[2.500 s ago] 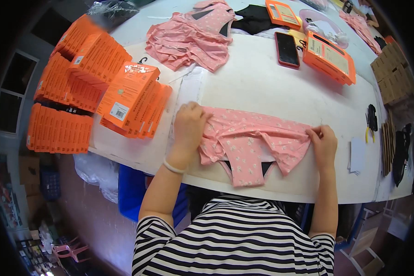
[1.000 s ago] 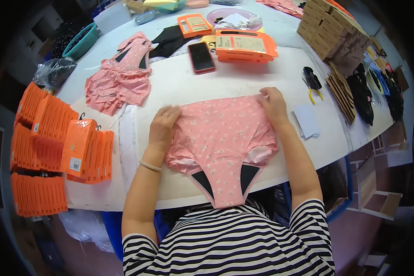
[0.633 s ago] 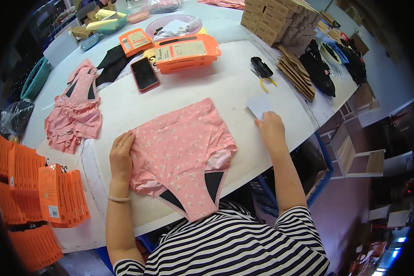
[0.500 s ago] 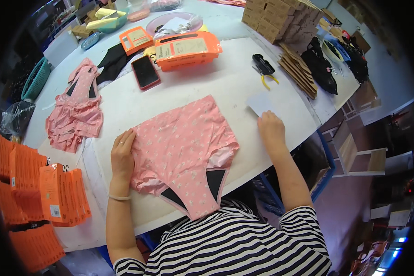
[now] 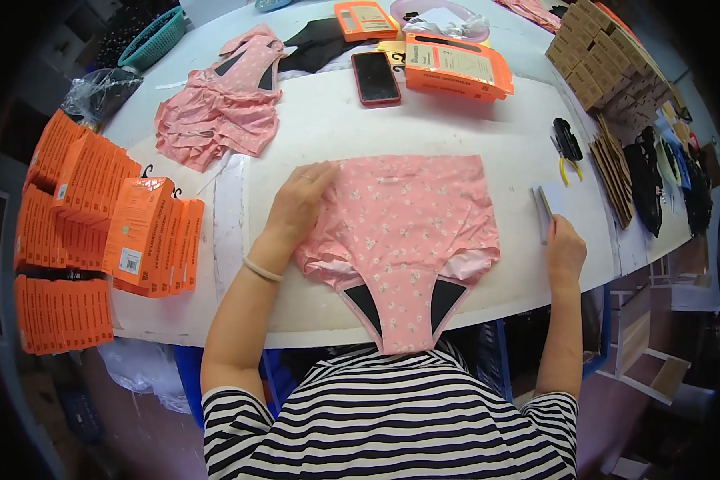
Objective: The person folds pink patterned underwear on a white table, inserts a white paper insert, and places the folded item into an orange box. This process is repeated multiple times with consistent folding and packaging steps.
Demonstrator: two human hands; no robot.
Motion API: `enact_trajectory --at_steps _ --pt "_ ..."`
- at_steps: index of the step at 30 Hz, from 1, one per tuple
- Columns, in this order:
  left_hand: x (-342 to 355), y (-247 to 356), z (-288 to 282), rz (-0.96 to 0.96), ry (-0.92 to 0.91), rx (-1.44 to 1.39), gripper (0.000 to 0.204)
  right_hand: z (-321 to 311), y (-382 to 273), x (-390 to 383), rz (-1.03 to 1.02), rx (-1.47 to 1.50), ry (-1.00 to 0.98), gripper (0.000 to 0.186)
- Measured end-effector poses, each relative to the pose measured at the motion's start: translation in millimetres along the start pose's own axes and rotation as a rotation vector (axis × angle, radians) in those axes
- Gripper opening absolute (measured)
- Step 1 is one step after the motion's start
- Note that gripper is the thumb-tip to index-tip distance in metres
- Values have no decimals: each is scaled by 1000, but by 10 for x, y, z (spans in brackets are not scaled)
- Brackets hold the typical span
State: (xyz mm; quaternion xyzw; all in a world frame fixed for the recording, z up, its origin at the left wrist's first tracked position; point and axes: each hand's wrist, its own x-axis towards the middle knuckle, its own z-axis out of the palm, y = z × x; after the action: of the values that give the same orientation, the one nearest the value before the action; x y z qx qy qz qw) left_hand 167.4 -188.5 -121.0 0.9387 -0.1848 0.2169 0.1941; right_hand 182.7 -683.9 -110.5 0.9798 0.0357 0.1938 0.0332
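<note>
A pink flowered pair of high-waisted underwear lies spread flat, waistband away from me, black panels beside its crotch. Its crotch end reaches the table's near edge by my striped shirt. My left hand rests on its upper left edge, fingers stretched out and lying flat. To the right of the garment, my right hand is closed on the near end of a thin white card, which stands tilted just above the table. Whether there is more than one card I cannot tell. My fingertips are partly hidden behind the hand.
More pink flowered underwear lies at the far left, near a black garment. Stacked orange boxes fill the left side. Beyond the garment are a phone and an orange package. Yellow-handled pliers and brown cardboard pieces lie right.
My view has turned left, so everything sits further right in the picture. The white card in my right hand has tipped more upright. My left hand has slid up toward the waistband corner.
</note>
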Motion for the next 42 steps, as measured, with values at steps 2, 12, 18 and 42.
enact_trajectory --at_steps 2,12,18,42 --pt "-28 -28 20 4 -9 16 50 -23 -1 34 15 37 16 12" --pt "218 49 -48 -36 -109 23 20 -326 -801 372 -272 590 239 38" --pt "562 -42 81 -43 -229 3 10 -208 -1855 293 -752 575 82 41" --pt "377 406 97 1 -188 -287 26 134 -1470 1110 -440 658 -192 32"
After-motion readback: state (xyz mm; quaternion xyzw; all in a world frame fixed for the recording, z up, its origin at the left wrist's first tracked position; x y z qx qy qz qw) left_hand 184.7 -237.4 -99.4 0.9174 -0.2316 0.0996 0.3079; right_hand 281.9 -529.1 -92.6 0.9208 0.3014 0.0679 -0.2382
